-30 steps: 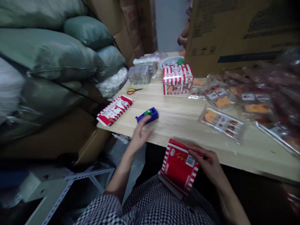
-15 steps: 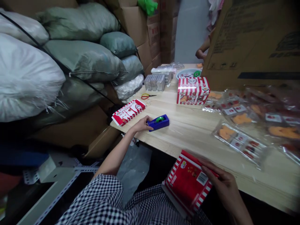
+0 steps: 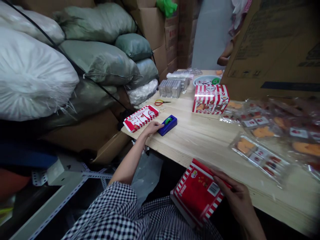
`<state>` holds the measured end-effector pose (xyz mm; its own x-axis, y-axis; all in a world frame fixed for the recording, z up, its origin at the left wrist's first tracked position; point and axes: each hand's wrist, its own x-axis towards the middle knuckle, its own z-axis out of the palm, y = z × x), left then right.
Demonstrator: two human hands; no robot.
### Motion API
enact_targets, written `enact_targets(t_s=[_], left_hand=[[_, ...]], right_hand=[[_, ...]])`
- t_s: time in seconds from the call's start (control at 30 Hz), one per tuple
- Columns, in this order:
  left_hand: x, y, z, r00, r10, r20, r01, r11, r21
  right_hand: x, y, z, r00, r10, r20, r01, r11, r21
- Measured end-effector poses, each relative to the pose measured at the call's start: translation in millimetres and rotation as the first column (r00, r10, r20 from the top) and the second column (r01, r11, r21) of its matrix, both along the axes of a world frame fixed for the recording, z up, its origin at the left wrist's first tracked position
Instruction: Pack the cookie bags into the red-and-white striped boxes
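My left hand (image 3: 153,127) rests on the wooden table (image 3: 200,140) with its fingers curled against the near end of a blue tape dispenser (image 3: 167,125) that carries a green roll. Down by my lap, my right hand (image 3: 235,196) grips the upper edge of a red-and-white striped carton (image 3: 197,193), which is tilted against my checked clothing. A flat stack of folded striped cartons (image 3: 141,118) lies just left of the dispenser.
An assembled striped carton (image 3: 210,99) stands mid-table, with scissors (image 3: 161,102), clear trays (image 3: 171,87) and a bowl (image 3: 205,80) behind it. Bagged toy sets (image 3: 260,155) cover the right. A big cardboard box (image 3: 275,50) stands at back right, sacks (image 3: 95,63) at left. Another person's arm (image 3: 226,53) shows far off.
My left hand has gone from reaching toward the tape dispenser to resting closed on its near end. The camera has swung left and up. My right hand still holds the carton.
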<state>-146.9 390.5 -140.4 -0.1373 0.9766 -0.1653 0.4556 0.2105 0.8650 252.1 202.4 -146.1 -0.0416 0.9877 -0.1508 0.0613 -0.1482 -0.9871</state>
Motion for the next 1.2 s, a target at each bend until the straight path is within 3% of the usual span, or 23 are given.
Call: enact_targets(t_s=[0.2, 0.33, 0.53, 0.63, 0.7, 0.8, 0.9, 1.0, 1.1, 1.2], left_hand=[[-1, -1, 7.2, 0.972, 0.036, 0.231, -0.033, 0.999, -0.017], [3, -18, -2.2, 0.943, 0.092, 0.321, -0.115, 0.992, 0.056], [8, -45, -32.1, 0.936, 0.203, 0.288, -0.259, 0.951, 0.169], [8, -53, -34.5, 0.933, 0.274, 0.234, -0.326, 0.919, 0.222], [14, -61, -25.6, 0.928, 0.300, 0.221, -0.351, 0.902, 0.250], [42, -84, 5.1, 0.932, 0.267, 0.244, -0.333, 0.897, 0.291], [92, -125, 50.0, 0.925, 0.081, 0.371, -0.212, 0.921, 0.328], [142, -170, 87.2, 0.818, -0.111, 0.564, -0.045, 0.966, 0.256], [171, -194, 95.8, 0.697, -0.120, 0.707, 0.013, 0.988, 0.155], [177, -197, 83.3, 0.658, -0.034, 0.753, -0.030, 0.997, 0.071]], right_hand=[[-2, 2, 13.0, 1.000, -0.020, -0.003, 0.020, 0.999, 0.038], [-1, 4, 18.7, 0.999, -0.049, 0.024, 0.047, 0.996, 0.073], [-8, 10, 28.6, 0.994, -0.107, -0.002, 0.107, 0.990, 0.088], [-15, 12, 41.3, 0.991, -0.136, 0.006, 0.134, 0.980, 0.145], [-21, 11, 51.4, 0.986, -0.165, 0.026, 0.155, 0.961, 0.228], [-33, 5, 64.2, 0.982, -0.175, 0.070, 0.137, 0.917, 0.375], [-47, -3, 70.0, 0.981, -0.125, 0.149, 0.041, 0.882, 0.470], [-60, -13, 68.6, 0.974, -0.090, 0.206, -0.032, 0.852, 0.522], [-68, -23, 63.9, 0.972, -0.097, 0.215, -0.044, 0.819, 0.572], [-69, -30, 60.1, 0.966, -0.112, 0.234, -0.057, 0.789, 0.612]])
